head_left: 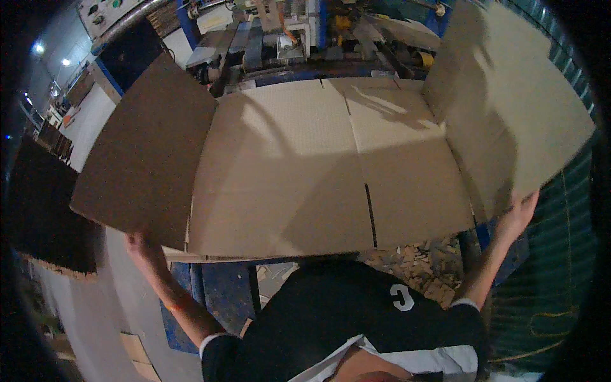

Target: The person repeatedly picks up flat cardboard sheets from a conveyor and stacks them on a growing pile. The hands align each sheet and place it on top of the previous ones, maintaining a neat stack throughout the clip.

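Our left grip (pixel 144 249), right grip (pixel 519 218) clasp cardboard (pixel 286 159) by near edges of raised panels (pixel 143 146); we judge it light, stiff, foldable at creases.

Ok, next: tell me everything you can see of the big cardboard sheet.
The cardboard sheet is large, brown and seemingly corrugated. Its broad middle lies roughly flat, with a crease running from near to far and a dark slit cut in from the near edge along it. The left panel and right panel stand raised, the left darker. Shadows cross the middle. The left hand and right hand hold the panels' near edges.
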Motion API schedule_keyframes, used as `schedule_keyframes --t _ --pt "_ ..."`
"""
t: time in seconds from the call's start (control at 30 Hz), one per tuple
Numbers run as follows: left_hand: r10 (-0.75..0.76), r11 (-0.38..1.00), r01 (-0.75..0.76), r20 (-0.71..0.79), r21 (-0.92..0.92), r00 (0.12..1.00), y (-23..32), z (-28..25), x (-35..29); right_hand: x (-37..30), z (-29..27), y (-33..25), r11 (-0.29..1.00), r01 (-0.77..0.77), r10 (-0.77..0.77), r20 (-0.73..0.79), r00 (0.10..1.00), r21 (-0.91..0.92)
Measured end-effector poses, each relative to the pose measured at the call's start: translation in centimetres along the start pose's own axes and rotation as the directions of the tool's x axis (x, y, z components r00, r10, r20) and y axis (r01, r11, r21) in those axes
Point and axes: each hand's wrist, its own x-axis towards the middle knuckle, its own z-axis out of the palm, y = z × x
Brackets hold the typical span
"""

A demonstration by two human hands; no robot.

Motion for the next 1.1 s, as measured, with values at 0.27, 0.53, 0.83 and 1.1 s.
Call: schedule_keyframes --t 0.27,0.53,0.83,1.1 --pt "0.095 0.718 -0.589 0.786 0.371 0.611 3.5 11.2 -9.2 -9.6 3.8 -2.7 0.837 0.546 -0.131 0.949 0.288 -0.050" --pt "-0.028 0.406 -0.865 0.950 0.294 0.310 3.2 14.2 -8.6 -8.1 6.3 -0.3 0.837 0.547 -0.155 0.971 0.182 0.031" --pt "0.151 0.426 -0.867 0.924 0.259 0.350 0.4 19.5 -2.2 -1.2 15.5 5.0 0.694 0.720 -0.123 0.984 0.128 -0.007" --pt "0.228 0.231 -0.874 0.849 0.427 0.476 -4.4 28.7 5.4 1.2 25.8 6.3 0.657 0.706 0.002 0.937 0.348 -0.264"
